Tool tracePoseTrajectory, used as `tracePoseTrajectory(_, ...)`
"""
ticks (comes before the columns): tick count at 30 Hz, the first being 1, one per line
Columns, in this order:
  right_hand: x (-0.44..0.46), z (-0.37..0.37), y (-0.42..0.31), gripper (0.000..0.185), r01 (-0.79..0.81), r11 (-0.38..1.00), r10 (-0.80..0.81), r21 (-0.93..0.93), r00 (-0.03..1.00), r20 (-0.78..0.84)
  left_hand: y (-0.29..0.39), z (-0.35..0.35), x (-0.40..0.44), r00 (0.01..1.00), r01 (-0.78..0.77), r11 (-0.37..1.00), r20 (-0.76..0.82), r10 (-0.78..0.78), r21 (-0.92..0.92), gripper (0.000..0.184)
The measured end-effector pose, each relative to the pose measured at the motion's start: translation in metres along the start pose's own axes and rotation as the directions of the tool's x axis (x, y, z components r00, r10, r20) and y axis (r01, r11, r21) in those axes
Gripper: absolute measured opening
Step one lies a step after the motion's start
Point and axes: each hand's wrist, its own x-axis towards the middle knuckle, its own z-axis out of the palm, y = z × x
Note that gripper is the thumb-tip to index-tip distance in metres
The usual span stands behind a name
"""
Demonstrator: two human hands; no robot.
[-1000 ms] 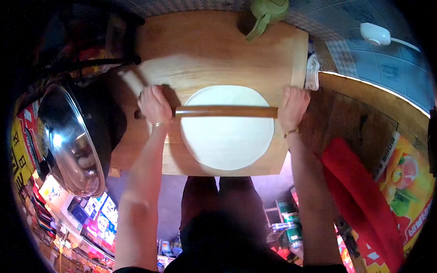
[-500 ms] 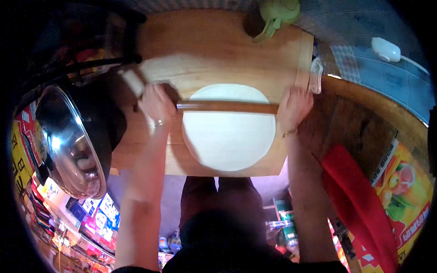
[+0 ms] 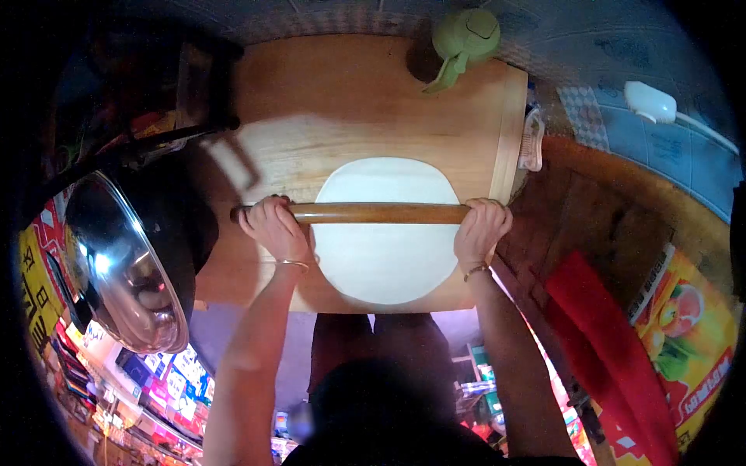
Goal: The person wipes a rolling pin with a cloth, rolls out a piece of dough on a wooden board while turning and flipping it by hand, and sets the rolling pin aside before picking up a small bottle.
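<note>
A wooden rolling pin (image 3: 381, 213) lies crosswise over a round, flat sheet of white dough (image 3: 386, 264). My left hand (image 3: 272, 224) is wrapped round the pin's left end, just beyond the dough's left edge. Around the right end my right hand (image 3: 483, 224) is closed, close to the dough's right edge. Beneath them is a pale wooden board (image 3: 342, 85), and the dough lies toward its near side.
A green jug (image 3: 466, 37) stands at the board's far right corner. To the left is a shiny metal lid (image 3: 128, 264). A red cloth (image 3: 614, 342) lies at the right, beside a colourful printed box (image 3: 684, 342). A white corded device (image 3: 651, 102) sits at the far right.
Both hands and the rolling pin have come nearer to me across the dough. My view has tilted a little, so the board sits lower in the frame.
</note>
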Motion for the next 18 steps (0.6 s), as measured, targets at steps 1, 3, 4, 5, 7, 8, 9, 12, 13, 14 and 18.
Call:
tracePoseTrajectory(1, 0.012, 0.002, 0.007, 0.022, 0.003, 1.000, -0.003, 0.004, 1.000, 0.005, -0.004, 0.000, -0.004, 0.998, -0.057, 0.998, -0.035, 0.057, -0.004, 0.030)
tracePoseTrajectory(3, 0.076, 0.002, 0.010, 0.023, 0.142, 0.989, -0.145, 0.031, 0.978, 0.148, 0.012, 0.008, 0.054, 1.000, 0.013, 1.000, 0.018, -0.013, -0.019, 0.029)
tracePoseTrajectory(4, 0.102, 0.013, 0.011, 0.023, 0.141, 0.990, -0.143, 0.029, 0.980, 0.139, 0.016, 0.021, 0.080, 0.999, 0.045, 0.999, -0.012, -0.045, -0.028, 0.029)
tracePoseTrajectory(5, 0.124, 0.024, 0.012, 0.023, 0.115, 0.993, -0.116, 0.028, 0.991, 0.067, 0.017, 0.029, 0.096, 0.999, 0.039, 0.999, -0.014, -0.040, -0.030, 0.029)
tracePoseTrajectory(7, 0.115, 0.012, 0.005, 0.024, 0.051, 0.998, -0.047, -0.042, 0.993, 0.105, 0.015, 0.025, 0.098, 0.996, -0.057, 0.998, -0.069, 0.055, -0.026, 0.028)
tracePoseTrajectory(8, 0.087, 0.009, 0.001, 0.024, 0.056, 0.997, -0.052, -0.043, 0.994, 0.094, 0.015, 0.021, 0.060, 0.986, 0.162, 0.987, 0.041, -0.162, 0.014, 0.028)
tracePoseTrajectory(9, 0.044, 0.011, 0.000, 0.023, 0.045, 0.998, -0.045, -0.034, 0.999, -0.006, 0.006, 0.011, 0.024, 0.998, 0.059, 0.998, -0.018, -0.059, 0.007, 0.027)
tracePoseTrajectory(12, 0.022, 0.011, 0.002, 0.021, 0.018, 1.000, -0.019, -0.020, 0.998, -0.053, 0.005, 0.002, 0.007, 0.999, -0.029, 1.000, -0.015, 0.029, -0.005, 0.027)
tracePoseTrajectory(13, 0.024, 0.012, 0.003, 0.020, 0.013, 1.000, -0.013, -0.015, 1.000, -0.008, 0.007, 0.000, 0.008, 0.999, -0.004, 1.000, 0.036, 0.004, -0.015, 0.027)
tracePoseTrajectory(14, 0.047, 0.015, 0.005, 0.020, 0.015, 1.000, -0.016, -0.017, 1.000, -0.015, 0.015, 0.010, 0.033, 0.994, 0.067, 0.998, 0.093, -0.065, -0.016, 0.028)
tracePoseTrajectory(18, 0.111, 0.021, 0.003, 0.021, -0.022, 0.998, 0.031, -0.053, 0.984, 0.177, 0.024, 0.039, 0.104, 0.998, -0.055, 0.995, -0.009, 0.056, 0.086, 0.031)
